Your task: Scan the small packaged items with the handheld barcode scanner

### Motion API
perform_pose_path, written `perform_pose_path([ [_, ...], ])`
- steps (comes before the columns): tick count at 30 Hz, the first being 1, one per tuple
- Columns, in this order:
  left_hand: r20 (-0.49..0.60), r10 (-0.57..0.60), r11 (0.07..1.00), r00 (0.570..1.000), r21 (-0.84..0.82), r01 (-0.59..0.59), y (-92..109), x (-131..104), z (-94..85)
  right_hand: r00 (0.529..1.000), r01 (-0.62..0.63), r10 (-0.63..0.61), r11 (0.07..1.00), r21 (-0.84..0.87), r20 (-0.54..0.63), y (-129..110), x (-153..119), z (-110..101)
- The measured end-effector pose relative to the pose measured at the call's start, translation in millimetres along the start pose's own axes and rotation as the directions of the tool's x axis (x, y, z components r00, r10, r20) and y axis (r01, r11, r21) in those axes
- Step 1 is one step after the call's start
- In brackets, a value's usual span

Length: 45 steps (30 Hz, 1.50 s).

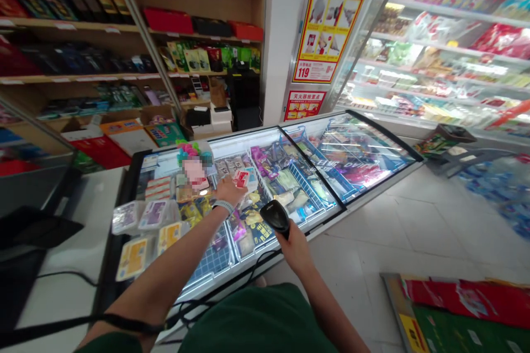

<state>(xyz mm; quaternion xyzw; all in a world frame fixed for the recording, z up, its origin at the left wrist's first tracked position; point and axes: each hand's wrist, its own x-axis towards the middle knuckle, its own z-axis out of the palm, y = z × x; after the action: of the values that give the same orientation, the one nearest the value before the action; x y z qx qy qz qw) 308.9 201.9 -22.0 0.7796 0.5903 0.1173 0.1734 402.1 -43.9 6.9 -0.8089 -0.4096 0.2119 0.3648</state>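
My left hand (230, 192) reaches over the glass top of a chest freezer (265, 135), its fingers on a small red and white package (242, 178). My right hand (292, 244) is wrapped round the handle of a black handheld scanner (275, 215), whose head points toward the freezer. A cable hangs below the scanner. Left of my left hand, clear tubs with purple labels (154, 214) and tubs with yellow labels (133, 257) rest on the freezer's left end. Bagged goods fill wire baskets under the glass.
A white counter (78, 231) with a dark screen stands at the left. Behind are shelves (95, 78) of boxes and bottles. A lit display fridge (439, 60) is at the right, and a red and green stack (467, 309) lies low at the right.
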Motion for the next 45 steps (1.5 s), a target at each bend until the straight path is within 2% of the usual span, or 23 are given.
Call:
perform_pose_path([
  [5, -0.147, 0.066, 0.998, 0.987, 0.028, -0.062, -49, -46, -26.4, 0.991, 0.098, -0.097, 0.995, -0.013, 0.092, -16, 6, 7],
  [9, -0.239, 0.089, 0.995, 0.967, 0.057, -0.078, -82, -89, -45.2, 0.963, 0.169, -0.165, 0.986, -0.003, 0.211, -36, 6, 16],
  [13, -0.306, 0.065, 0.996, 0.95, 0.073, -0.045, -102, -123, -58.6, 0.912, 0.289, -0.265, 0.957, -0.03, 0.314, -54, 2, 27],
  [17, -0.349, 0.038, 0.996, 0.936, 0.089, -0.007, -114, -143, -64.7, 0.855, 0.393, -0.356, 0.919, -0.021, 0.377, -66, -2, 35],
  [25, -0.412, 0.011, 0.996, 0.911, 0.084, 0.026, -124, -162, -63.4, 0.826, 0.441, -0.385, 0.897, -0.045, 0.413, -71, -9, 38],
  [39, -0.428, -0.057, 0.993, 0.902, 0.065, 0.094, -127, -170, -61.9, 0.8, 0.468, -0.412, 0.883, -0.024, 0.436, -70, -10, 41],
  [42, -0.454, -0.133, 0.984, 0.881, 0.044, 0.171, -140, -173, -64.6, 0.795, 0.467, -0.422, 0.884, 0.004, 0.436, -71, -8, 41],
  [45, -0.465, -0.318, 0.934, 0.826, -0.004, 0.358, -166, -177, -72.0, 0.799, 0.461, -0.416, 0.887, 0.001, 0.435, -70, -6, 42],
])
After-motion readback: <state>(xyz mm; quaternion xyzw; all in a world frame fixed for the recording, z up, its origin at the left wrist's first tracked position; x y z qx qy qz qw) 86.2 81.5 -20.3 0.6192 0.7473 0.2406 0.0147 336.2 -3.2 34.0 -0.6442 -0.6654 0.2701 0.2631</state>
